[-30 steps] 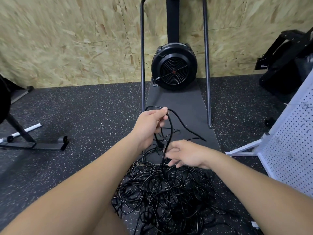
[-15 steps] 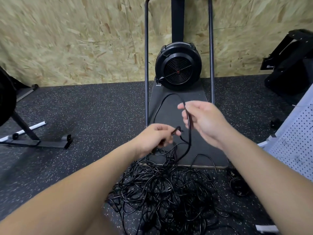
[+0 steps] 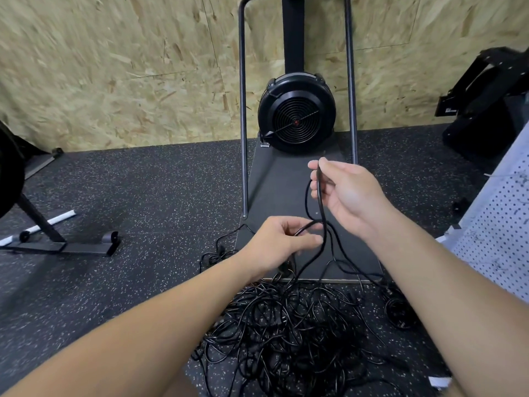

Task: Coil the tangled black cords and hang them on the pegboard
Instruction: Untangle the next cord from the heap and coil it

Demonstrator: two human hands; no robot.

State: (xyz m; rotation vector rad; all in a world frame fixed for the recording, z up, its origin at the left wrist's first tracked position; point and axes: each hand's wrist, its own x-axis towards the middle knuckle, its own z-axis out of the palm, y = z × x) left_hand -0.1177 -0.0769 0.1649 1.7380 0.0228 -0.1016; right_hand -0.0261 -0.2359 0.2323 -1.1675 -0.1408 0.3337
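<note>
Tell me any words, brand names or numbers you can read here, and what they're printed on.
No text can be read in this picture.
White label on the black equipment at right: too small and blurred to read.
Small plate at the foot of the fan: too small to read.
White tag on the floor at lower right: nothing readable.
The cords, pegboard and wall show no lettering.

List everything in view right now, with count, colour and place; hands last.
held cord: one, black, rising from the pile into both hands
cord pile: one tangle, black, on the floor below the hands
coiled cord: one, black, floor right of the pile
pegboard: one, white, right edge
fan machine: one, black, against the wall
wall: chipboard, tan
floor: speckled, dark
left hand: pinches the cord low
right hand: pinches the cord higher
</note>
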